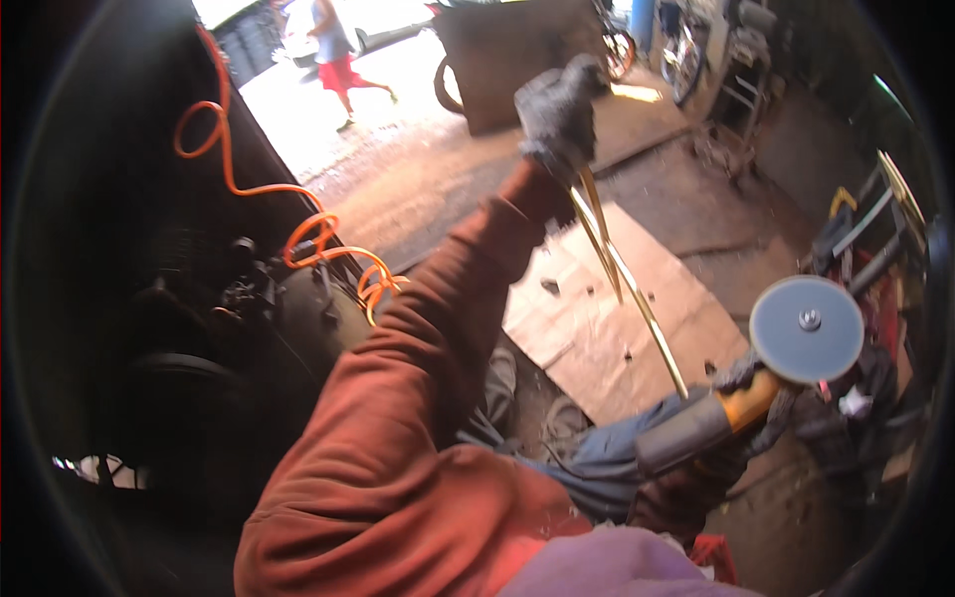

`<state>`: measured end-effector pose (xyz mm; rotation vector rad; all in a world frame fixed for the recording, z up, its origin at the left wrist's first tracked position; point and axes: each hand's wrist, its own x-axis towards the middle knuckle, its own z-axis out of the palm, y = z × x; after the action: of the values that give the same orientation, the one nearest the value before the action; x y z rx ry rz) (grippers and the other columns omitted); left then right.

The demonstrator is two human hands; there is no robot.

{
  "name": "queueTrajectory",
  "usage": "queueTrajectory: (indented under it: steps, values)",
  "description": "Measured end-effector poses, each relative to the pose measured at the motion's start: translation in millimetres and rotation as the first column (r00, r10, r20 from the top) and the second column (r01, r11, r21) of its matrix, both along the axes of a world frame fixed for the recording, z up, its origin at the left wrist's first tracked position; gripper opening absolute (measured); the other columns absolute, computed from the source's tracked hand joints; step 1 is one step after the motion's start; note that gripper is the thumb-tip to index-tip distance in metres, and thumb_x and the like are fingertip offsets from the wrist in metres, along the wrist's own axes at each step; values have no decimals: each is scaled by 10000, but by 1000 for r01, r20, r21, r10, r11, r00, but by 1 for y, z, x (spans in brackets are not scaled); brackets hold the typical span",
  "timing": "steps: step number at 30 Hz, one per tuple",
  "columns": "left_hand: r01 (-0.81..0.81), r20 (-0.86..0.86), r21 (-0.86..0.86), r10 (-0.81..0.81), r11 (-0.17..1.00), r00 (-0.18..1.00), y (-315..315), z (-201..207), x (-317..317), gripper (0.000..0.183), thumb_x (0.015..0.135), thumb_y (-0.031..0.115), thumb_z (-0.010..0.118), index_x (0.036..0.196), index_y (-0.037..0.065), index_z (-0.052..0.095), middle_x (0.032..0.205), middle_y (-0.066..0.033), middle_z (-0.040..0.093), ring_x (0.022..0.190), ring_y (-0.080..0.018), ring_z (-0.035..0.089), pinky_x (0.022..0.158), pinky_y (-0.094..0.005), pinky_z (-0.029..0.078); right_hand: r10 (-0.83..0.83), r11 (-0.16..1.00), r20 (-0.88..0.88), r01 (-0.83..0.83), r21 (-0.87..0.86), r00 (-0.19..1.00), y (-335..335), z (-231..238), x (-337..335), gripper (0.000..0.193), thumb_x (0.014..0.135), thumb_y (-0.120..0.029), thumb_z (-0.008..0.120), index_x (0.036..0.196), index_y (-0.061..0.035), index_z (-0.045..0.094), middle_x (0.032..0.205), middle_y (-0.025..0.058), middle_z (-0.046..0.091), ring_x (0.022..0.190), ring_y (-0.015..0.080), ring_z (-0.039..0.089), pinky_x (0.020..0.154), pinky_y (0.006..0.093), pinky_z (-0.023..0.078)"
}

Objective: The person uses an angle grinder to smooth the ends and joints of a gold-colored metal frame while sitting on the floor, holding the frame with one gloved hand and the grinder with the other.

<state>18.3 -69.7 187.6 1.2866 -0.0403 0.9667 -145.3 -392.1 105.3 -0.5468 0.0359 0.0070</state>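
Two gloved hands in play here, well apart! The left hand [557,117] is up high, curled into a fist and clamped on two brass-coloured strips [645,320], though its gripping fingers are hidden on the far side. The strips emerge below the fist, cross narrowly, and slant from upper left to lower right, one reaching farther, its free end pointing at the grinder. Beneath them, one sheet of cardboard [562,323] on the floor, scattered with dark bits.

Over to the right hand [774,423], wrapped tight round one angle grinder [686,435]: long axis running lower left to upper right, yellow-orange head outward, its single grey disc [786,343] facing the camera. One orange hose [227,149] coils at left, and one person [336,60] in red shorts is mid-stride outside!
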Motion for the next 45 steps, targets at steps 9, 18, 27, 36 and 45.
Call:
queueTrajectory:
  steps: [9, 18, 27, 36, 45]
  values:
    - [298, -237, -168, -331, 940, 913, -50, -27, -52, 287, 899, 347, 711, 887, 60, 713, 517, 33, 464, 383, -88, 406, 362, -255, 313, -10, 971, -148, -26, -240, 989, -39, -16, 52, 299, 919, -368, 605, 773, -123, 515, 573, -21, 429, 405, 116, 379, 382, 278, 359]
    - [168, 93, 69, -174, 983, 980, -78, -39, -78, 325, 921, 328, 606, 1001, 15, 644, 830, -164, 622, 767, -333, 594, 706, -414, 477, 223, 956, 349, -275, 105, 910, -24, -105, 77, 301, 947, -311, 568, 1093, -53, 519, 915, 42, 531, 818, 168, 511, 785, 360, 455]
    - [-97, -181, 412, 185, 906, 966, -31, -26, -125, 438, 934, 433, 528, 1000, 28, 680, 924, -228, 682, 919, -391, 667, 838, -454, 517, 252, 960, 322, -277, 33, 912, 26, -114, 45, 355, 945, -336, 548, 1158, -55, 508, 989, 70, 542, 935, 234, 473, 862, 432, 359]
    - [-9, -193, 595, 154, 803, 969, -41, -14, -119, 469, 922, 462, 501, 862, 54, 723, 849, -229, 676, 865, -415, 650, 792, -499, 509, 231, 968, 321, -251, 21, 918, 34, -110, 37, 414, 944, -361, 528, 1222, -56, 496, 1063, 98, 554, 1053, 299, 435, 939, 503, 263]
    - [59, -309, 474, 103, 879, 945, -25, -16, -149, 526, 950, 517, 491, 981, 42, 714, 892, -226, 690, 889, -389, 671, 809, -450, 522, 247, 957, 342, -283, 58, 907, 40, -112, 25, 475, 943, -386, 507, 1286, -58, 485, 1137, 126, 565, 1170, 365, 397, 1017, 575, 167]
